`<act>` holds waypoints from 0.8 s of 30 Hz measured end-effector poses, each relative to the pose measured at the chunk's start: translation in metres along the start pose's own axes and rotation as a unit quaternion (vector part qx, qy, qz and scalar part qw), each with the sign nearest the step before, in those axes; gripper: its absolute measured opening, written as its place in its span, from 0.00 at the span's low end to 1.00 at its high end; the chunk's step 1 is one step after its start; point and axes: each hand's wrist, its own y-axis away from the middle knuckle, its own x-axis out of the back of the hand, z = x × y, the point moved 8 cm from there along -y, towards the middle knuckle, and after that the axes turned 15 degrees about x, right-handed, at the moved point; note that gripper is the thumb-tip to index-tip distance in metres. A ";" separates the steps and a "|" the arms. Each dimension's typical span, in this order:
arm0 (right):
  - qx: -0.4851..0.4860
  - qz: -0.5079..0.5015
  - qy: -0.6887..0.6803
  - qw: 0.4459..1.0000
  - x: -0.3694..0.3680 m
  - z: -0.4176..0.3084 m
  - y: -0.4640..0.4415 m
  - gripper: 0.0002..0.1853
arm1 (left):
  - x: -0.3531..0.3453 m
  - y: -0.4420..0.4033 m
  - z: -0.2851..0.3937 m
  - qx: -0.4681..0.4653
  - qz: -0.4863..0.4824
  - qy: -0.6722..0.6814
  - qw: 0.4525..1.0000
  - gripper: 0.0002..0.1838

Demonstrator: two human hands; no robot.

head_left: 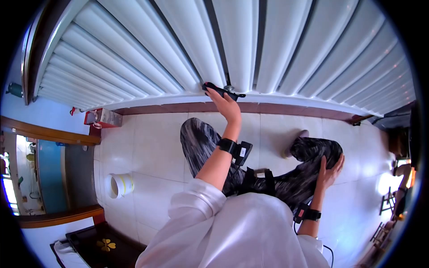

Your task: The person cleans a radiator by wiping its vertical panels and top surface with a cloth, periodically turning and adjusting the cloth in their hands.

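The left hand (227,107) has its fingers closed around a slim black handheld tool (236,95), whose exact kind I cannot tell. The tool lies right at these fingertips, along the lower edge of a white slatted panel (241,58). Just beyond the fingers, beside the tool, sits 1 round metal fitting (229,88). The right hand (330,175) rests on the right knee in patterned trousers (308,172), its thumb parted from the fingers, well apart from the tool. Left of the left fingers, by the panel's foot, stands 1 red-and-white box (106,117); behind them and to the left, 1 white bucket (121,185) sits on the tiled floor (147,152).
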 end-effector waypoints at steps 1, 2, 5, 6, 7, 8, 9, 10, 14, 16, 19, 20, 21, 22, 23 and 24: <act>-0.001 0.002 0.004 1.000 0.004 0.001 0.004 0.38 | 0.000 0.001 -0.002 0.060 -0.016 0.035 0.997 0.34; -0.007 -0.005 0.006 1.000 0.003 0.001 0.004 0.38 | -0.003 -0.002 -0.005 0.138 -0.058 0.149 0.977 0.35; -0.007 0.012 -0.009 1.000 -0.003 0.007 0.005 0.39 | -0.016 0.005 0.018 0.308 -0.148 0.431 0.835 0.39; -0.003 0.018 -0.008 1.000 -0.004 0.008 0.003 0.39 | -0.020 0.005 0.033 0.334 -0.153 0.437 0.821 0.40; 0.001 0.016 -0.004 1.000 -0.002 0.006 0.003 0.39 | -0.022 0.009 0.040 0.364 -0.155 0.439 0.806 0.42; -0.004 0.016 -0.006 1.000 -0.002 0.005 0.002 0.39 | -0.023 0.005 0.050 0.353 -0.149 0.487 0.785 0.42; -0.010 0.010 -0.007 1.000 0.000 0.003 0.002 0.39 | -0.022 0.001 0.058 0.361 -0.157 0.488 0.779 0.40; -0.010 0.009 -0.001 1.000 0.002 0.000 0.001 0.39 | -0.014 0.003 0.077 0.343 -0.167 0.497 0.779 0.38; -0.012 0.015 -0.009 1.000 -0.004 0.010 0.005 0.40 | 0.016 0.002 0.141 0.250 -0.246 0.524 0.776 0.28; -0.018 -0.005 -0.007 1.000 0.001 0.004 0.006 0.40 | 0.039 0.002 0.168 0.210 -0.284 0.519 0.778 0.25; -0.024 -0.011 -0.013 1.000 0.000 0.000 0.001 0.39 | 0.073 -0.006 0.215 0.100 -0.362 0.530 0.761 0.20; -0.024 -0.011 -0.007 1.000 -0.002 0.004 0.003 0.39 | 0.099 -0.011 0.224 0.055 -0.309 0.539 0.782 0.21; -0.032 -0.017 -0.004 0.999 -0.003 0.003 0.003 0.39 | 0.124 -0.014 0.230 0.007 -0.256 0.544 0.799 0.21; -0.031 -0.015 -0.003 0.999 -0.001 0.000 0.000 0.38 | 0.151 -0.018 0.232 -0.074 -0.162 0.534 0.826 0.20; -0.026 -0.013 -0.003 1.000 0.001 -0.002 -0.001 0.38 | 0.172 -0.016 0.234 -0.155 -0.063 0.517 0.839 0.19; -0.022 -0.010 0.001 1.000 -0.002 0.003 0.001 0.38 | 0.167 -0.017 0.227 -0.155 -0.065 0.515 0.841 0.19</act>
